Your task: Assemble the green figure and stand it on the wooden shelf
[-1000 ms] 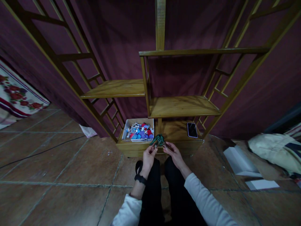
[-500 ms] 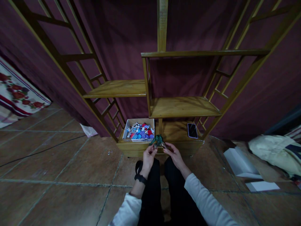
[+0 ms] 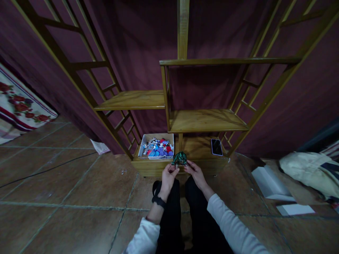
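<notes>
An open white box (image 3: pixel 159 135) is borne by the wooden base (image 3: pixel 197 146) of the shelf unit (image 3: pixel 208 120). A dark-screened phone (image 3: pixel 216 146) is laid on the same base, to the right of the box. On the brown tiled floor (image 3: pixel 87 183), a thin black cable (image 3: pixel 79 157) is stretched left of the box; two white sheets (image 3: pixel 271 183) are scattered well to its right.

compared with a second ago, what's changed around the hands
Only a little: the dark green item shows a slightly different outline, apparently turned or reshaped between the fingertips of the left hand and right hand. Neither hand has let go or taken hold of anything else. The box of small colourful pieces and the phone stay on the bottom shelf.
</notes>
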{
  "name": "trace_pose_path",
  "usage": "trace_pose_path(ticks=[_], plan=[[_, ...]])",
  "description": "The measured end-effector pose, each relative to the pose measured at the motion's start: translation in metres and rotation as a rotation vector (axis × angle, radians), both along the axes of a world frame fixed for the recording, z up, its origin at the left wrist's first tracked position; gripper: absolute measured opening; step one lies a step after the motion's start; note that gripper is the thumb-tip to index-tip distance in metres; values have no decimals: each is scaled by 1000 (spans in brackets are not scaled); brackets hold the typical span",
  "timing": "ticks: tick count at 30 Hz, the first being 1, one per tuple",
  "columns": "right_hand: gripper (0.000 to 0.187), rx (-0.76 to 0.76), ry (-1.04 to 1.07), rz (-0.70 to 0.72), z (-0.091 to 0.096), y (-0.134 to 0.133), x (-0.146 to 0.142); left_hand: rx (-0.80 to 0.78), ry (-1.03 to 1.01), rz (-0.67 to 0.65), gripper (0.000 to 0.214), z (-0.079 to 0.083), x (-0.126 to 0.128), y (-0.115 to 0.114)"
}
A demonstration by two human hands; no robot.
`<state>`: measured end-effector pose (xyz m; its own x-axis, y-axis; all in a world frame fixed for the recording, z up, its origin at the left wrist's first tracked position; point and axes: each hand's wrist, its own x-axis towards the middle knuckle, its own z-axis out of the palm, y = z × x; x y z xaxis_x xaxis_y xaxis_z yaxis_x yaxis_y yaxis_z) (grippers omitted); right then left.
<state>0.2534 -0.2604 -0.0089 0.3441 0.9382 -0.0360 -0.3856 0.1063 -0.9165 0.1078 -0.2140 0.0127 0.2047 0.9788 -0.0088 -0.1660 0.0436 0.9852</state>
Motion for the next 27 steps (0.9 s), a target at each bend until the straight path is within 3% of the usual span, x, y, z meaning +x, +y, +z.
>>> trace_pose_path(ticks=[10,18,27], plan=[[48,6,-26,-17,-6,2,-1,14,-1,25,32,11,5,-7],[43,-1,-39,-23,3,0,-2,30,-1,20,32,12,9,-12],[39,11,-12,-29,1,1,-1,55,45,23,32,11,9,-16]])
